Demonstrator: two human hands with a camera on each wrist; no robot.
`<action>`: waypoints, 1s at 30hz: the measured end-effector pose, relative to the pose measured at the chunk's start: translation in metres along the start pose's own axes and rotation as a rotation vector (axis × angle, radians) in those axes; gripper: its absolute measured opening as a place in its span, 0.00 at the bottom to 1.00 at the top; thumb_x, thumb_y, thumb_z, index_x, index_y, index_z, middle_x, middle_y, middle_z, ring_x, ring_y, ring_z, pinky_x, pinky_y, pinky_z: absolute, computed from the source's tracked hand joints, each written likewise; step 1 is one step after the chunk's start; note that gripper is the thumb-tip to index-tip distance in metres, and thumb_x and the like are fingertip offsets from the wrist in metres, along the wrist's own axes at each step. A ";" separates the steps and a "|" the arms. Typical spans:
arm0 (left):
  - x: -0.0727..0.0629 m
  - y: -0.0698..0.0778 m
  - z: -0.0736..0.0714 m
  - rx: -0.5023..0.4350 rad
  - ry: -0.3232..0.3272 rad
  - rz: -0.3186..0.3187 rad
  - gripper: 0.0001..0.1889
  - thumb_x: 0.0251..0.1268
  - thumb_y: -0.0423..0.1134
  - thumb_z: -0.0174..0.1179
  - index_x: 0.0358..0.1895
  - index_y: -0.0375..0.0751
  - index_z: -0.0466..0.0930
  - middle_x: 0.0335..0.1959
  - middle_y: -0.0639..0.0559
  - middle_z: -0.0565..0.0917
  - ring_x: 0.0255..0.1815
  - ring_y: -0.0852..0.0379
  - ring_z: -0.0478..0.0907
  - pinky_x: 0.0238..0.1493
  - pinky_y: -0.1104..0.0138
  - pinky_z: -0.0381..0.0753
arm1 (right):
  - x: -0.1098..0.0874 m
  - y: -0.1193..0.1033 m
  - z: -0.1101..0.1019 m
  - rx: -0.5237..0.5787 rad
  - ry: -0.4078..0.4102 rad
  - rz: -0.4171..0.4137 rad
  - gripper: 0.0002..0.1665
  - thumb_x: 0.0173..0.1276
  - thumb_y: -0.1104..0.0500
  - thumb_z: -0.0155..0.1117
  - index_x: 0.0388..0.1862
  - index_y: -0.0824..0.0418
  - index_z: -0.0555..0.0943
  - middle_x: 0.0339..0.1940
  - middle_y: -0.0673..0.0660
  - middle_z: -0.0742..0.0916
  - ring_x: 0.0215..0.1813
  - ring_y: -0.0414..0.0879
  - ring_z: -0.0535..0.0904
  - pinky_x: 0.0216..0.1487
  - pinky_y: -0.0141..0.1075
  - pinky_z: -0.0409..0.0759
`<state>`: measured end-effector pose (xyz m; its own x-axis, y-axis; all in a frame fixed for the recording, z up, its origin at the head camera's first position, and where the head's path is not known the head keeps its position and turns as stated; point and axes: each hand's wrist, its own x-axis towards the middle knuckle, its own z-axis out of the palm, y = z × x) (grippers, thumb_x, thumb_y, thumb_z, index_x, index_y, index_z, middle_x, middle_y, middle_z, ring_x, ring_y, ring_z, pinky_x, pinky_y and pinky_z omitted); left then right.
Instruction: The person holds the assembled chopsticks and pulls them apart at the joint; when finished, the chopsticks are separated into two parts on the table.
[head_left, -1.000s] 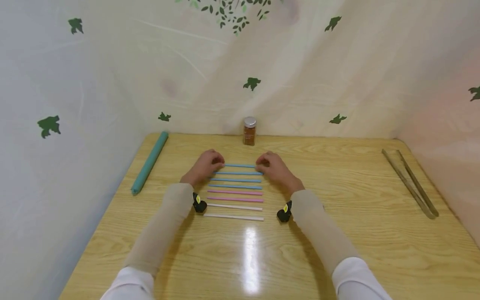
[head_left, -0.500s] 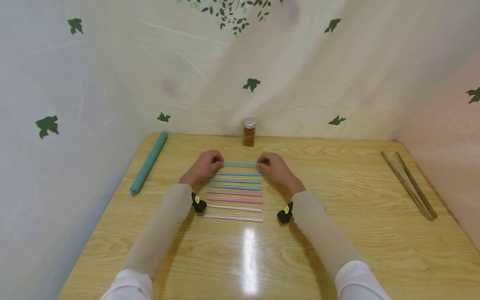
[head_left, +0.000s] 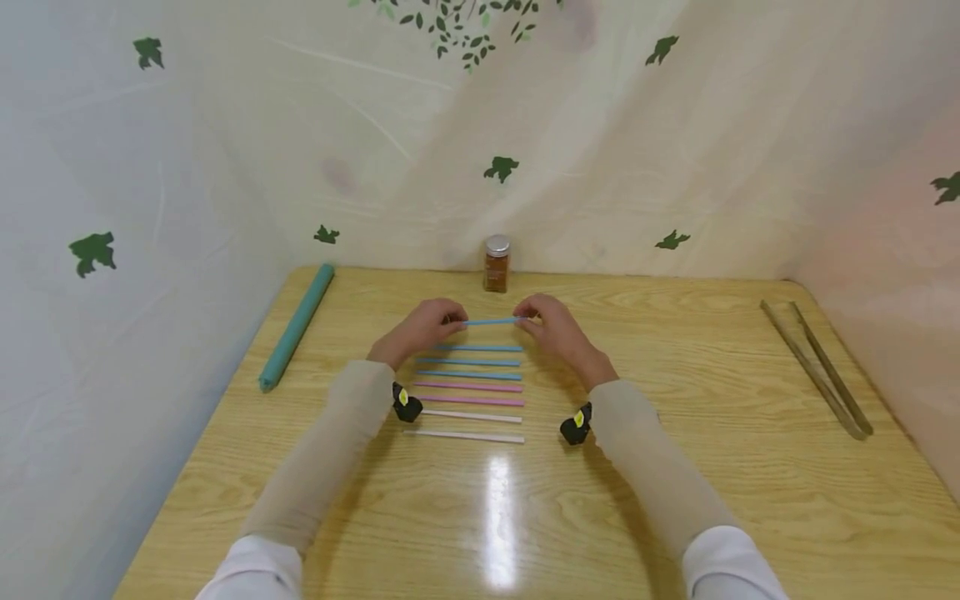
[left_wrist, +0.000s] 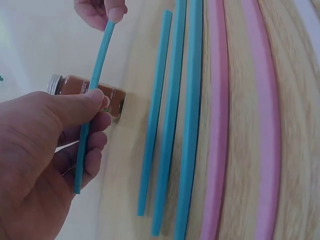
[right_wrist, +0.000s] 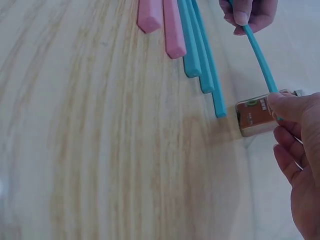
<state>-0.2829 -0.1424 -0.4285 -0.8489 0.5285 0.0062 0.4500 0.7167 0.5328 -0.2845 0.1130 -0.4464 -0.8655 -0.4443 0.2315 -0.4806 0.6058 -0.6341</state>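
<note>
Both hands hold one blue chopstick [head_left: 491,322] level above the far part of the table. My left hand [head_left: 422,327] pinches it between thumb and fingers; in the left wrist view its end sticks out past the curled fingers [left_wrist: 92,157]. Near its other end my right hand [head_left: 558,332] pinches it. Nearer to me lie more chopsticks in a row, roughly parallel: three blue ones [head_left: 480,362], two pink ones [head_left: 480,401] and two white ones [head_left: 480,437]. The left hand and wrist hide some of their left ends.
A spice jar [head_left: 497,271] with a silver lid stands at the table's back edge, just beyond the hands. A green roll [head_left: 296,329] lies at the left. Metal tongs [head_left: 817,375] lie at the right. Patterned cloth [head_left: 360,150] hangs behind the wooden table [head_left: 712,400].
The farthest blue chopstick has come up off the table, away from the row, between both hands. The left hand has moved right along it. The other chopsticks lie as before.
</note>
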 end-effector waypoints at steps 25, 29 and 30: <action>0.006 0.020 0.007 0.044 0.021 0.088 0.07 0.68 0.36 0.58 0.41 0.37 0.81 0.38 0.46 0.84 0.39 0.53 0.78 0.45 0.60 0.77 | 0.006 -0.021 0.016 -0.023 -0.096 -0.071 0.09 0.69 0.56 0.61 0.41 0.61 0.83 0.39 0.56 0.84 0.41 0.47 0.78 0.45 0.41 0.78; 0.005 0.021 0.006 0.036 0.053 0.095 0.06 0.68 0.36 0.58 0.40 0.36 0.81 0.38 0.45 0.84 0.40 0.52 0.79 0.46 0.59 0.78 | 0.006 -0.022 0.016 -0.016 -0.097 -0.068 0.09 0.70 0.57 0.60 0.40 0.61 0.81 0.40 0.56 0.83 0.41 0.47 0.78 0.44 0.40 0.78; 0.005 0.021 0.005 0.036 0.061 0.099 0.06 0.67 0.36 0.58 0.39 0.36 0.82 0.38 0.45 0.84 0.40 0.52 0.79 0.46 0.59 0.78 | 0.006 -0.022 0.015 -0.016 -0.098 -0.064 0.09 0.70 0.57 0.59 0.40 0.61 0.81 0.40 0.56 0.83 0.41 0.47 0.78 0.44 0.40 0.77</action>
<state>-0.2762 -0.1227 -0.4221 -0.8148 0.5694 0.1091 0.5408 0.6789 0.4966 -0.2771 0.0870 -0.4425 -0.8150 -0.5448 0.1973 -0.5377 0.5842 -0.6079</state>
